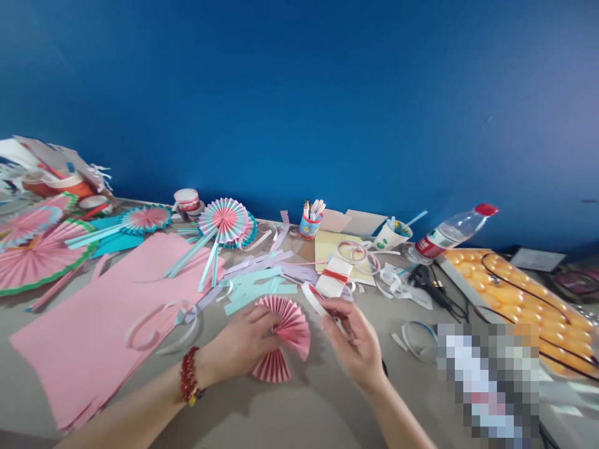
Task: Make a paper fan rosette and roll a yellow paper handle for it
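Observation:
My left hand (238,343) grips a pink pleated paper fan (294,324) near its middle, low over the grey table. The fan's folds spread out above, to the right and below my fingers, with a gap at the lower right. In my right hand (358,340), thumb and fingers pinch a curved white strip (312,298) that looks like tape or its backing. The strip's tip points up and left, apart from the fan. Just beyond it lies a white packet with a red band (335,276).
Pink paper sheets (93,324) cover the left, near finished fans (223,218). Turquoise strips (255,288) and curled scraps lie ahead. Behind stand a pencil cup (310,223) and paper cup (392,236). A bottle (442,237), black cable plug (423,279) and yellow padded panel (515,305) are right.

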{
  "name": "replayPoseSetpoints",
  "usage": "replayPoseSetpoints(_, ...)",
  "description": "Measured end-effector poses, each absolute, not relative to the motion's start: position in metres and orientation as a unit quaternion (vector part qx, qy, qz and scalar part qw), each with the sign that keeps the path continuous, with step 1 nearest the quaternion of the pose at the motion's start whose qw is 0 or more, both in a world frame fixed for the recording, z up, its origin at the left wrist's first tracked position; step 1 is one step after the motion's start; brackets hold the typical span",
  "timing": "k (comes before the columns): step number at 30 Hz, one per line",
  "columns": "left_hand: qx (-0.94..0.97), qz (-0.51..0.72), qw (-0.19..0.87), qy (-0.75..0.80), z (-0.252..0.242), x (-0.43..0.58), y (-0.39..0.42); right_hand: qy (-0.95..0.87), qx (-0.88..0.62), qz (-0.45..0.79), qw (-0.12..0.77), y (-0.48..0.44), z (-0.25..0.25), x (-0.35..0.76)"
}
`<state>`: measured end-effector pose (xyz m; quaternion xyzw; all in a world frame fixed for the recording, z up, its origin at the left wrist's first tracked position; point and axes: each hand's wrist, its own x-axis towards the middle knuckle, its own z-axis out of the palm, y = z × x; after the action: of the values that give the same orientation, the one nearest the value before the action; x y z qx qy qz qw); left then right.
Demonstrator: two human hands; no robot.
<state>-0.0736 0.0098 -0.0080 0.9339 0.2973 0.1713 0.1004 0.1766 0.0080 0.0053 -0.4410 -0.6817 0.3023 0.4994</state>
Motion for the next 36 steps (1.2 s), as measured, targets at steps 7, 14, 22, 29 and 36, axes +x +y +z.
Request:
replayPoseSetpoints(7, 0.850, 0.351, 0.246, 0.306, 0.002, -0.072, 0.003, -0.736, -0.418, 0.277, 0.455, 0.003, 0.009, 0.169)
replayPoseSetpoints(14, 0.738, 0.441, 0.324, 0.395, 0.003, -0.072, 0.005, -0.809, -0.332, 0.253, 0.413, -0.001, 0.009, 0.151)
replayPoseSetpoints(22, 0.716, 0.446, 0.372, 0.386, 0.004, -0.067, 0.006, -0.832, -0.349, 0.210, 0.376, 0.002, 0.005, 0.150)
replayPoseSetpoints(29, 0.718, 0.448, 0.386, 0.368, 0.006, -0.066, 0.002, -0.820, -0.416, 0.234, 0.317, 0.007, 0.014, 0.163)
replayPoseSetpoints(36, 0.713, 0.438, 0.410, 0.363, 0.008, -0.067, 0.001, -0.821, -0.448, 0.274, 0.226, 0.005, 0.029, 0.176)
